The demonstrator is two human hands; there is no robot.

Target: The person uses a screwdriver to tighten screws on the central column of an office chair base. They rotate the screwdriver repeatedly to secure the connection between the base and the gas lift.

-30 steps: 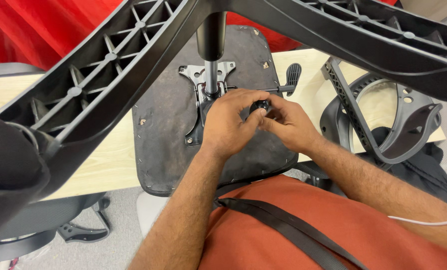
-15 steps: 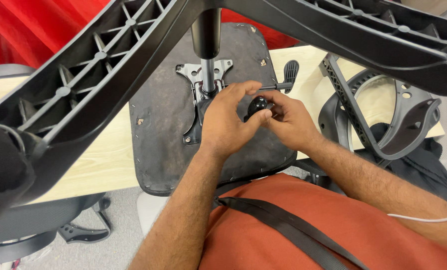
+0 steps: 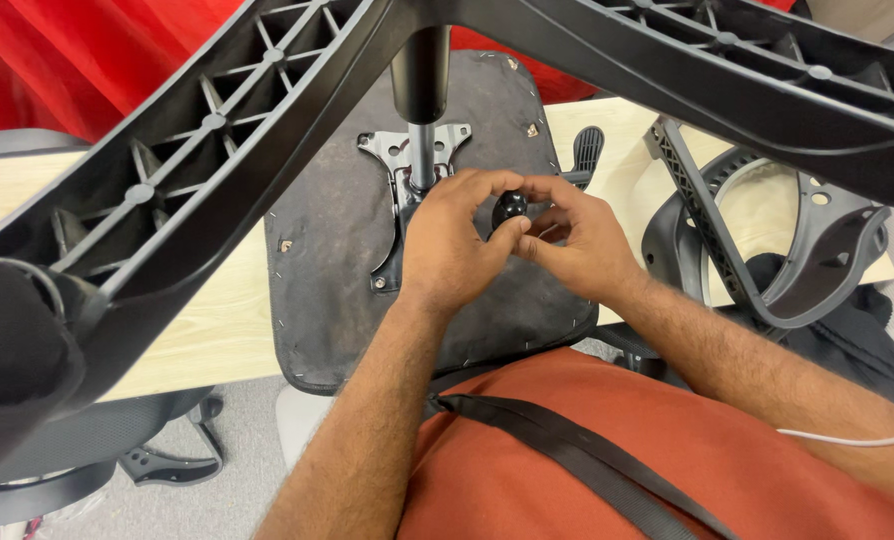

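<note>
Turning the black knob [image 3: 511,208] well calls, I judge, for a light pinch with both sets of fingers and a steady axis, so that it stays square to the metal mechanism plate [image 3: 412,160] it sits beside and does not bind. The left hand [image 3: 454,245] curls over it from about 9 o'clock, thumb and forefinger closed on the knob's near side; the right hand [image 3: 577,240] meets it from 3 o'clock, its fingertips pressed together against the knob's other flank. Both pairs of fingers are thus clamped on the knob, which shows only as a small round dome between them.

The knob lies on the underside of the upturned seat pan [image 3: 327,260], just at 4 o'clock from the gas cylinder [image 3: 420,110] that rises to the star base [image 3: 207,170] overhead. A black lever [image 3: 587,150] sticks out at 1 o'clock from the hands. The seat pan rests on the pale wooden desk [image 3: 217,330], with an armrest frame [image 3: 767,240] off at 3 o'clock.
</note>
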